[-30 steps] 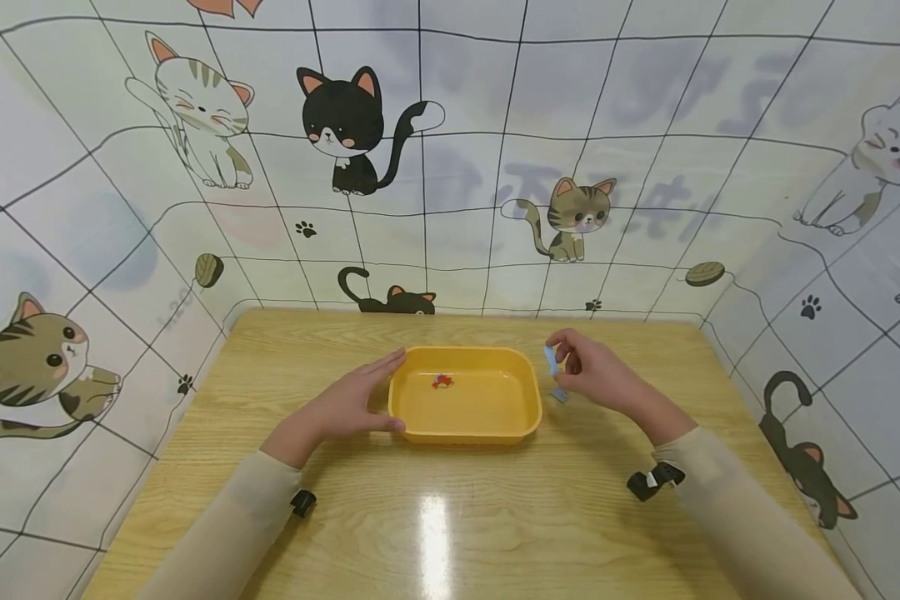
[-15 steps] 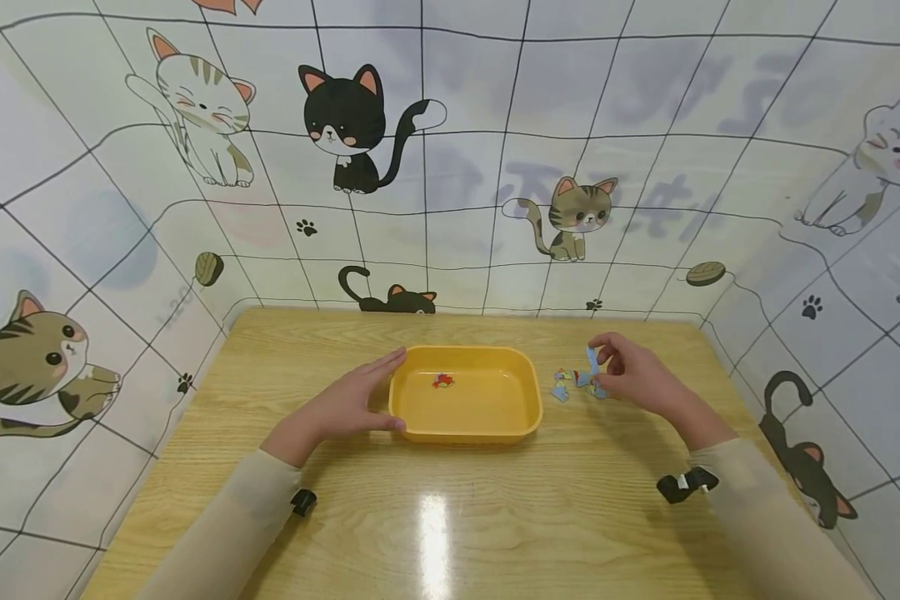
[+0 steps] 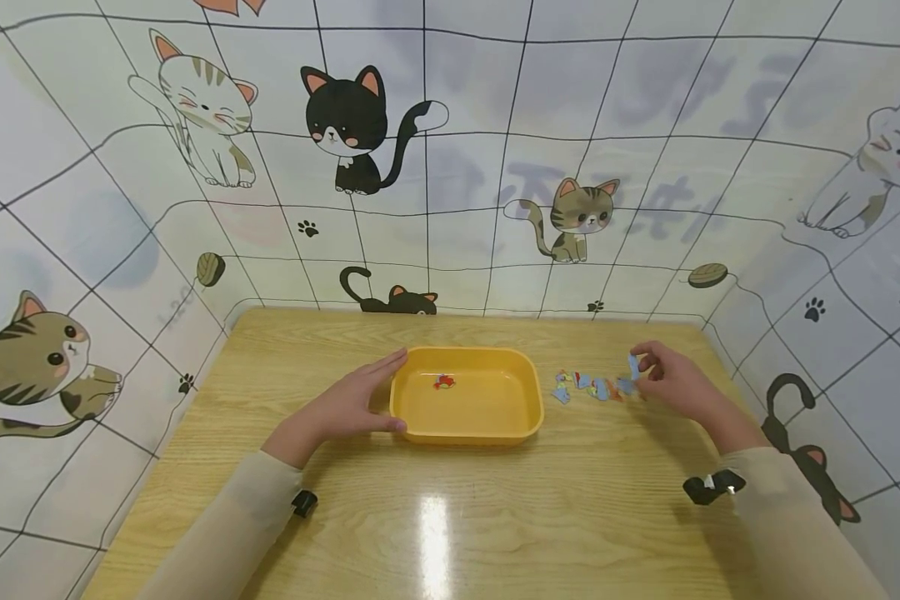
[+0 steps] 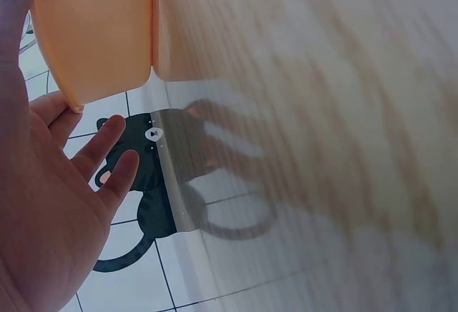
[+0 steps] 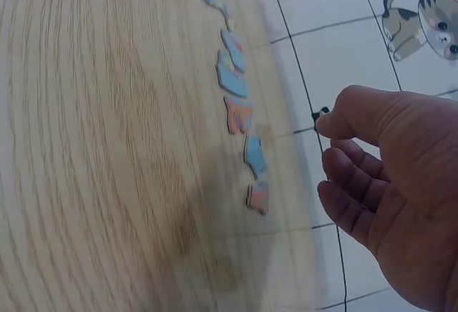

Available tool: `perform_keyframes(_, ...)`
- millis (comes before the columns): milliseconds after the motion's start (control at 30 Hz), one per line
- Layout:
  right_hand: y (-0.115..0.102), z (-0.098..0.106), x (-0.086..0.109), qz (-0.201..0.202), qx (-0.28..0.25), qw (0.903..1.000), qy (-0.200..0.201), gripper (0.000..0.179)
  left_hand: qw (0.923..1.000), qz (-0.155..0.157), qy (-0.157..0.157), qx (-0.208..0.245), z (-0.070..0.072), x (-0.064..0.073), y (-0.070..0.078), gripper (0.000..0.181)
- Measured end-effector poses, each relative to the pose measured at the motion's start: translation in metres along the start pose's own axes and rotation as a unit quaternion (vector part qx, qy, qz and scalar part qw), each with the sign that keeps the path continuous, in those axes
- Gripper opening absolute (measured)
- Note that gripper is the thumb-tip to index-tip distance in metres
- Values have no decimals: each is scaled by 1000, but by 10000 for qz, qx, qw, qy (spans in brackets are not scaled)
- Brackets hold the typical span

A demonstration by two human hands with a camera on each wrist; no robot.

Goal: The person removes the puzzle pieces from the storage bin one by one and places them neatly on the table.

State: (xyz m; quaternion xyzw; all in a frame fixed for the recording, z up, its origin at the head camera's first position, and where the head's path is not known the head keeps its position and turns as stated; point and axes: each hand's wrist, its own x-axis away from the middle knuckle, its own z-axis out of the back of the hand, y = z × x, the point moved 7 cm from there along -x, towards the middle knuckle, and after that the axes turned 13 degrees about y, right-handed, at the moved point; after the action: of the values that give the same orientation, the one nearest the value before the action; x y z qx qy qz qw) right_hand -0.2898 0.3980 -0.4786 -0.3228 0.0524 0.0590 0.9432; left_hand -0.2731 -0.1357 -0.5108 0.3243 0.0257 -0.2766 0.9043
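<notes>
In the head view my left hand (image 3: pixel 345 404) rests against the left end of a yellow plastic tray (image 3: pixel 468 435), fingers spread along its side and thumb at the near corner. The left wrist view shows its fingertips by the tray wall (image 4: pixel 93 33). My right hand (image 3: pixel 678 383) pinches a light blue puzzle piece (image 3: pixel 633 365) between thumb and finger, just over the table. In the right wrist view that piece does not show. Several puzzle pieces lie in a row right of the tray, among them an orange one (image 5: pixel 239 115) and a blue one (image 5: pixel 255 156).
A small red piece (image 3: pixel 444 382) lies inside the tray. The wood-grain table (image 3: pixel 495 517) is bounded at the back and sides by cat-printed sheeting (image 3: pixel 465 183).
My right hand has moved right, away from the tray, with the blue puzzle piece between its fingers, uncovering more of the row. My left hand has stayed at the tray.
</notes>
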Motion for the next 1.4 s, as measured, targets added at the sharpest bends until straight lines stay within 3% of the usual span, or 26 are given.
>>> perform_keyframes(367, 29, 14, 5, -60, 270, 9996, -97, 53, 10000, 36, 25, 1, 0, -1, -1, 123)
perform_keyframes(733, 54, 9, 8, -284, 280, 9986, -350, 53, 10000, 27, 18, 9, 0, -2, 0, 122)
perform_keyframes(1400, 56, 1, 6, -107, 435, 9970, -632, 47, 10000, 53, 6, 43, 1, 1, -1, 122)
